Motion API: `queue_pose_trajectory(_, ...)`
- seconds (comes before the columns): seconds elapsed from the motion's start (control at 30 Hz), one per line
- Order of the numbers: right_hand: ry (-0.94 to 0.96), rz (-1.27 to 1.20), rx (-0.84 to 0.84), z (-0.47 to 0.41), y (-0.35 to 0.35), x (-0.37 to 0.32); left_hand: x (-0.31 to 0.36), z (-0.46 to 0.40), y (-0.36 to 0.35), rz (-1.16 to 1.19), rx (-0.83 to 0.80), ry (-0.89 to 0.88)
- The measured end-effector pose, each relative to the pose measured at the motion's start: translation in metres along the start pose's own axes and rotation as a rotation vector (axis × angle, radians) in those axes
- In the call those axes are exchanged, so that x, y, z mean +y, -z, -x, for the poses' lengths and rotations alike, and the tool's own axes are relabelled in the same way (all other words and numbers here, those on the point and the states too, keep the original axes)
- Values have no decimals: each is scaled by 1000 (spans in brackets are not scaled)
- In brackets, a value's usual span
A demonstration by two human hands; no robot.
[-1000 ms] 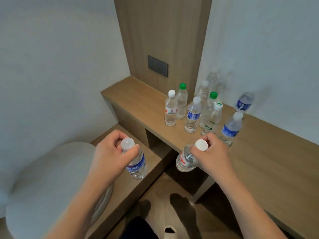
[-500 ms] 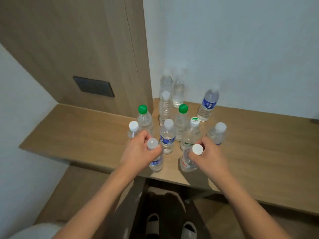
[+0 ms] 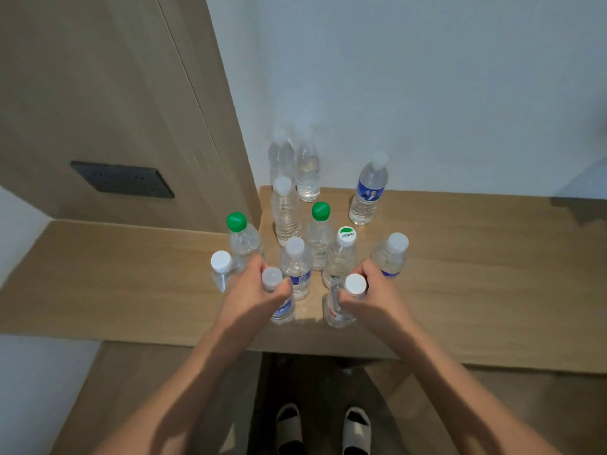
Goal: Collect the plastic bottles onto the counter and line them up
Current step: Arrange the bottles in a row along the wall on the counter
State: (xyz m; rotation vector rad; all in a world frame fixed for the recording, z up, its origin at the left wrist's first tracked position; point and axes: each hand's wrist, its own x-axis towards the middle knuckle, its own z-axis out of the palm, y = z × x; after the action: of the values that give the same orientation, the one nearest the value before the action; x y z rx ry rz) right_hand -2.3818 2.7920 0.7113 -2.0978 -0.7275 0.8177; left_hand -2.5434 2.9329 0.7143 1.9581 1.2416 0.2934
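Nearest, each hand holds a small clear plastic bottle upright at the front of the wooden surface [image 3: 460, 290]. The left hand [image 3: 253, 297] has its fingers curled round the neck and shoulder of the blue-label bottle [image 3: 282, 311], whose pale cap [image 3: 272, 276] pokes up between thumb and forefinger; its base appears to rest on the wood, though contact cannot be told for sure. The right hand [image 3: 371, 300] grips the red-label bottle [image 3: 335, 310] the same way, thumb and fingers pinching just beneath the white cap [image 3: 355, 284], the body hanging below and to the left of the palm.

These bottles look thin-walled and light, probably partly filled, so they should dent under a hard squeeze and tip easily from a knock. The stiff neck ring under the cap seems the surest hold; the smooth, ribbed body would likely be slippery.

Just beyond the fingers stands a loose cluster, near enough for the knuckles to brush: a white-capped bottle [image 3: 220, 269], a green-capped one [image 3: 243, 239], another blue-labelled bottle [image 3: 297, 270] and a printed-cap bottle [image 3: 340, 257]. Farther back more bottles stand toward the white wall [image 3: 427, 77], not yet in a straight row.
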Motion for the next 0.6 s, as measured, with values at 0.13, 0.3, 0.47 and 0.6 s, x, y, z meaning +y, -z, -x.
queue_pose_trajectory(0.13,91,39,12,2,0,2,2,4,0,-44,12,-31)
queue_pose_trajectory(0.3,91,147,-48,6,11,-6,18,7,16,-264,-5,-58)
queue_pose_trajectory(0.47,139,206,13,12,50,-25,54,20,33,-199,221,-178)
queue_pose_trajectory(0.6,189,219,195,8,74,-32,82,20,26,-84,166,-379)
